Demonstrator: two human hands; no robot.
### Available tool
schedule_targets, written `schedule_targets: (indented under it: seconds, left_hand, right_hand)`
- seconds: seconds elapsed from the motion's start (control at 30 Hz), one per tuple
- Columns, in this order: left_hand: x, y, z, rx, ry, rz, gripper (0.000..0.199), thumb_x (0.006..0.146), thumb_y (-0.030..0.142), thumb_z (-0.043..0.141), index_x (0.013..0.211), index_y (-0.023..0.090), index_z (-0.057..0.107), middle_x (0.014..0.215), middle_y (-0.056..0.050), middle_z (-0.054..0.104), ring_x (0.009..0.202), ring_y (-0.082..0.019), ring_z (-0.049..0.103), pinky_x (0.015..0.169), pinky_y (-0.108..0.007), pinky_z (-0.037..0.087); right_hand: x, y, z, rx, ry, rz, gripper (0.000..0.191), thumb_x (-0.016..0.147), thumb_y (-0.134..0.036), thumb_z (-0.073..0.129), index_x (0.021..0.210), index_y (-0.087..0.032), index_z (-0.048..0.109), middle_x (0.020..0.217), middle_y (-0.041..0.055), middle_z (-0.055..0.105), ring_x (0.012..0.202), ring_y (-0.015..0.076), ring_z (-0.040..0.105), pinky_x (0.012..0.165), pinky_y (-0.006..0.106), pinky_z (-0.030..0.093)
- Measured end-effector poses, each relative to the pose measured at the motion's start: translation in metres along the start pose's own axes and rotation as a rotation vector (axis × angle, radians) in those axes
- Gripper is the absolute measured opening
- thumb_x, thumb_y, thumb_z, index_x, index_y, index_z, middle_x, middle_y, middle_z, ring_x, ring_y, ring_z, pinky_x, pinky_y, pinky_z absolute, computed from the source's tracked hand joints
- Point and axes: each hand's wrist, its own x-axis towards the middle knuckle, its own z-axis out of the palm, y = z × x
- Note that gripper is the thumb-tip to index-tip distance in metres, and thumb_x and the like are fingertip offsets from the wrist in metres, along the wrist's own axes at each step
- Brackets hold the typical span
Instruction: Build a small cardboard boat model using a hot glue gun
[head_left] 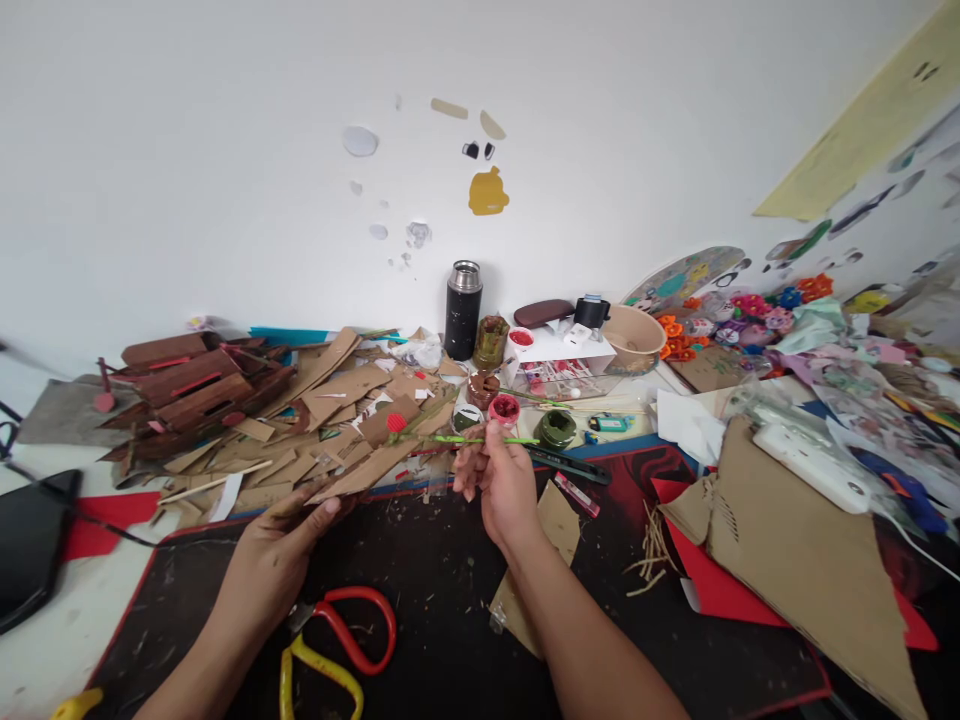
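A narrow strip of brown cardboard (373,467) lies in the grip of my left hand (289,540), its far end pointing up and right. Between the thumb and fingers of my right hand (504,485) is a thin green stick (517,440), held roughly level in front of the paint jars. The jars near it hold red paint (504,408), dark green paint (556,428) and brown paint (483,387). Below my left hand, scissors (349,630) with one red and one yellow handle rest on the dark mat (420,600).
Cardboard scraps (262,470) and brown-painted cardboard pieces (187,385) pile up at the left. A black bottle (463,318) stands by the wall. At the right are a large cardboard sheet (810,560), a white power strip (814,468) and craft flowers (757,310).
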Motion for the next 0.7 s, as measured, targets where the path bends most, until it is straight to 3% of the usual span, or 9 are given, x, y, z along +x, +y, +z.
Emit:
schedule_targets:
  seconds: [0.2, 0.4, 0.53, 0.7]
  left_hand:
    - [0.000, 0.000, -0.001, 0.020, 0.002, -0.004, 0.067, 0.068, 0.074, 0.086, 0.111, 0.022, 0.086, 0.116, -0.014, 0.085, 0.120, -0.041, 0.076, 0.107, -0.049, 0.060]
    - [0.002, -0.010, -0.003, 0.033, -0.002, 0.030, 0.070, 0.073, 0.073, 0.084, 0.118, 0.020, 0.084, 0.115, -0.015, 0.085, 0.118, -0.041, 0.077, 0.107, -0.051, 0.060]
    - [0.002, -0.010, -0.002, -0.010, -0.030, 0.028, 0.065, 0.075, 0.068, 0.085, 0.120, 0.020, 0.084, 0.122, -0.015, 0.083, 0.122, -0.040, 0.075, 0.109, -0.050, 0.059]
    - [0.002, -0.009, -0.002, -0.018, -0.016, -0.005, 0.065, 0.070, 0.068, 0.089, 0.115, 0.021, 0.086, 0.119, -0.014, 0.084, 0.116, -0.042, 0.077, 0.100, -0.049, 0.064]
  right_hand:
    - [-0.005, 0.003, 0.004, -0.019, -0.093, 0.044, 0.055, 0.084, -0.071, 0.081, 0.086, -0.018, 0.066, 0.063, 0.0003, 0.070, 0.038, 0.0119, 0.059, 0.031, 0.017, 0.034]
    - [-0.004, 0.003, 0.002, -0.023, -0.038, -0.007, 0.055, 0.085, -0.071, 0.080, 0.086, -0.018, 0.068, 0.061, -0.0004, 0.069, 0.036, 0.0108, 0.056, 0.033, 0.018, 0.036]
    - [-0.007, 0.007, 0.004, -0.042, -0.118, 0.034, 0.055, 0.087, -0.072, 0.078, 0.087, -0.018, 0.067, 0.061, -0.0002, 0.069, 0.036, 0.0115, 0.057, 0.032, 0.018, 0.035]
    - [-0.005, 0.004, 0.002, -0.021, -0.084, 0.000, 0.055, 0.084, -0.071, 0.081, 0.086, -0.018, 0.068, 0.061, -0.0011, 0.068, 0.035, 0.0106, 0.056, 0.032, 0.017, 0.036]
